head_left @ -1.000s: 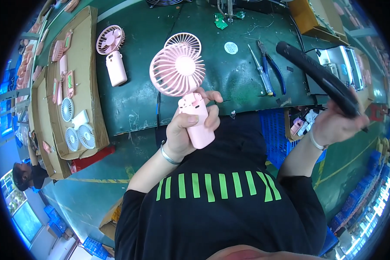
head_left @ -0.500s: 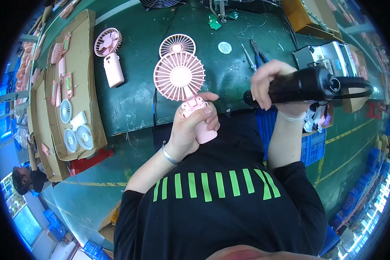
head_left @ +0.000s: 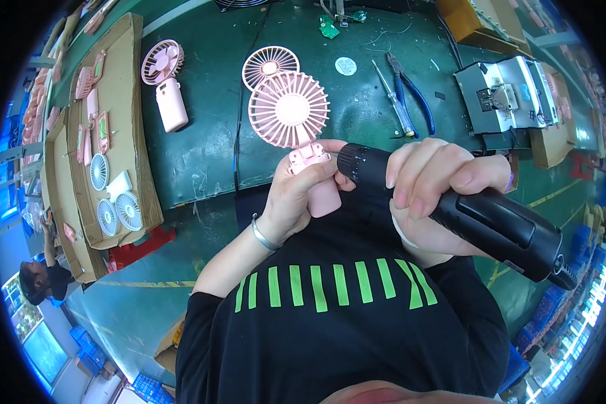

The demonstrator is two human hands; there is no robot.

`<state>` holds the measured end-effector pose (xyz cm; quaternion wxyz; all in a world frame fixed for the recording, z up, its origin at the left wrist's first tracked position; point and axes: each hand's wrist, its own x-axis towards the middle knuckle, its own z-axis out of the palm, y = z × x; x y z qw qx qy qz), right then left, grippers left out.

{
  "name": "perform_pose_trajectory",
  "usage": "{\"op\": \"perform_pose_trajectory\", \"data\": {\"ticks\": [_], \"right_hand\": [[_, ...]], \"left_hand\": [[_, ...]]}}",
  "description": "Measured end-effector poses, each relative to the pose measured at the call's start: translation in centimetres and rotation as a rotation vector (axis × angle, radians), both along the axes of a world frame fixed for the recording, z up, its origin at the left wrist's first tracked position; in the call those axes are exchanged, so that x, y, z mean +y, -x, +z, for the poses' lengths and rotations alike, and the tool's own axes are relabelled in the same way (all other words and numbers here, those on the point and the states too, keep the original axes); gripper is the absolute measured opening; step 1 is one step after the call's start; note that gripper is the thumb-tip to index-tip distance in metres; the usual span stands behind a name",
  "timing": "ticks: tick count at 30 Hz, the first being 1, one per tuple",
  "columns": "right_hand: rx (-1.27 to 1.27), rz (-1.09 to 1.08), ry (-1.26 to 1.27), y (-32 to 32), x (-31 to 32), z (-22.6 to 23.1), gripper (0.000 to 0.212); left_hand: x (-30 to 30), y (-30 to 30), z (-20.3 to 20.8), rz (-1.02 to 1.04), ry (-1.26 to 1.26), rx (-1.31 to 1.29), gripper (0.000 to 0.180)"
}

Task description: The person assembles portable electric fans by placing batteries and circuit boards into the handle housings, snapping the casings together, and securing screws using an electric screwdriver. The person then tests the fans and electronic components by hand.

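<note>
Above the green workbench (head_left: pixel 202 155), the left hand (head_left: pixel 296 195) is clamping around the handle of a pink handheld fan (head_left: pixel 291 118), holding it upright with the round grille toward twelve o'clock. The right hand (head_left: pixel 438 182) is wrapping closed around a black electric screwdriver (head_left: pixel 478 219), its nose coming in from three o'clock and meeting the fan's neck just above the left thumb. It looks like the fastening step at the hinge; the next move probably calls for keeping the tip square to the screw while the left hand is steadying the handle. At eleven o'clock another pink fan (head_left: pixel 167 81) is lying beside a cardboard tray (head_left: pixel 124 101); blue-handled pliers (head_left: pixel 411 87) are resting at one o'clock.
</note>
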<state>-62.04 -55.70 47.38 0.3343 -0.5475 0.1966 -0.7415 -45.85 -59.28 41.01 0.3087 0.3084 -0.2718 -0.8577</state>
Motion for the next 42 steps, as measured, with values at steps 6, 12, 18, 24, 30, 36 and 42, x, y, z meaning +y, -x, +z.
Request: {"op": "perform_pose_trajectory", "data": {"ticks": [6, 12, 18, 24, 30, 36, 42], "right_hand": [[0.148, 0.103, 0.073, 0.1, -0.1, 0.3, 0.028], [0.138, 0.241, 0.167, 0.8, -0.1, 0.4, 0.023], [0.248, 0.320, 0.214, 1.4, -0.4, 1.1, 0.023], [0.090, 0.162, 0.157, 0.4, 1.0, 0.5, 0.018], [0.054, 0.232, 0.161, -0.7, 1.1, 0.0, 0.019], [0.040, 0.223, 0.164, -0.7, 1.1, 0.0, 0.019], [0.084, 0.178, 0.179, -0.5, 1.3, 0.0, 0.018]], "left_hand": [[0.1, -0.6, -0.6, -0.018, 0.077, -0.024, 0.034], [0.2, -0.6, -0.2, -0.044, 0.113, -0.037, 0.034], [0.3, -0.5, -0.4, -0.054, 0.070, -0.004, 0.031], [0.4, 0.2, -0.7, 0.006, 0.068, -0.070, 0.033], [0.5, -0.2, -0.6, -0.083, 0.007, -0.008, 0.027], [0.7, -0.3, -1.0, -0.127, 0.006, -0.004, 0.024], [0.7, -0.1, -1.2, -0.147, 0.013, 0.011, 0.024]]}}
